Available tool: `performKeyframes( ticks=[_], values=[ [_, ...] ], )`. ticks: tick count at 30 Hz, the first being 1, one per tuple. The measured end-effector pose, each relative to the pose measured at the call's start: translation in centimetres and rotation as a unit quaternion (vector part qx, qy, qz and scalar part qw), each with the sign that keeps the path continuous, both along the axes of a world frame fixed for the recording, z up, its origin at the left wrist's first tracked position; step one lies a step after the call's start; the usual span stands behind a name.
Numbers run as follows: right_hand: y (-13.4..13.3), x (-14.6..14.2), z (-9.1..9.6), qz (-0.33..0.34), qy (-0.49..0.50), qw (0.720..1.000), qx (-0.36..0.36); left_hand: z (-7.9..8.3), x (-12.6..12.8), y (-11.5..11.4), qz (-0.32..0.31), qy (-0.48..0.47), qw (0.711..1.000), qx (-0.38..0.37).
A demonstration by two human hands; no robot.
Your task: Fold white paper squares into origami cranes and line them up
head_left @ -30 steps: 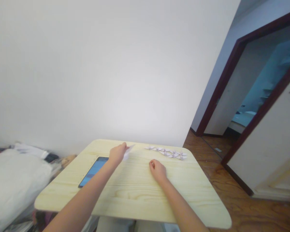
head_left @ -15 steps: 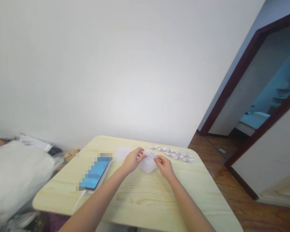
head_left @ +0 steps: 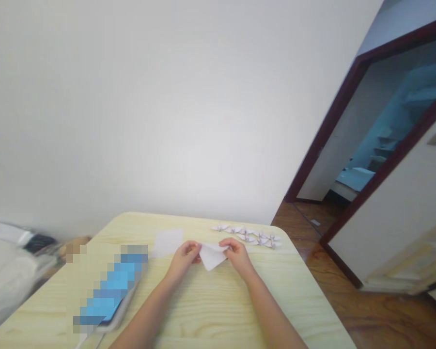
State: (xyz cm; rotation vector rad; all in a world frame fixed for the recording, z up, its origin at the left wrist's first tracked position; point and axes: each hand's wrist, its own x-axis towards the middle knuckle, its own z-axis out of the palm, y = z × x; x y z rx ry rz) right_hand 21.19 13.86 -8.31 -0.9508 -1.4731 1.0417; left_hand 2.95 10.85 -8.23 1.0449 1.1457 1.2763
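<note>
The **white paper sheet folded to a rough triangle** (head_left: 212,257) is held in the air just above the centre of the **pale pine-grain wooden counter** (head_left: 207,310), between both hands. The **left hand** (head_left: 183,258) grips the sheet at its left side; its **fingers** (head_left: 192,250) are curled and pinching the paper. The **right hand** (head_left: 238,257) grips the upper right corner, its **fingers** (head_left: 227,244) pressed together and pinching the fold.

Just left of the left hand, a **flat square of white paper** (head_left: 167,243) lies on the counter near the far edge. Upper right of the hands, a **double row of small white folded paper cranes** (head_left: 247,236) lies along the far edge, just beside the right hand and not touching it. At lower left, a **smartphone with a blue screen** (head_left: 109,291) lies on the counter, its details pixelated, and a **thin white cable** (head_left: 83,341) shows at its lower end.

At far left sits **pale bedding** (head_left: 7,271). At right, a **dark red door frame** (head_left: 323,131) stands above the **reddish-brown wooden floor** (head_left: 366,315).
</note>
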Motion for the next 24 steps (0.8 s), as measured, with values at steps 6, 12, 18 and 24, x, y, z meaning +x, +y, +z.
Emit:
performKeyframes(
  ticks=[6,12,18,24],
  values=[
    [-1.8,-0.8,0.5,-0.042,-0.118,0.981,0.148,-0.4,-0.1,-0.4,-0.026,-0.117,0.992,-0.042],
    [-3.7,-1.0,2.1,0.078,-0.225,0.957,0.166,-0.9,-0.7,0.0,0.030,-0.040,0.999,0.004],
    [-3.1,-0.8,2.0,0.101,-0.091,0.989,0.062,-0.3,-0.8,-0.4,0.025,0.008,0.998,0.050],
    [-2.2,-1.5,0.0,0.056,-0.088,0.993,-0.046,0.1,0.3,-1.3,-0.061,0.067,0.991,0.094]
  ],
)
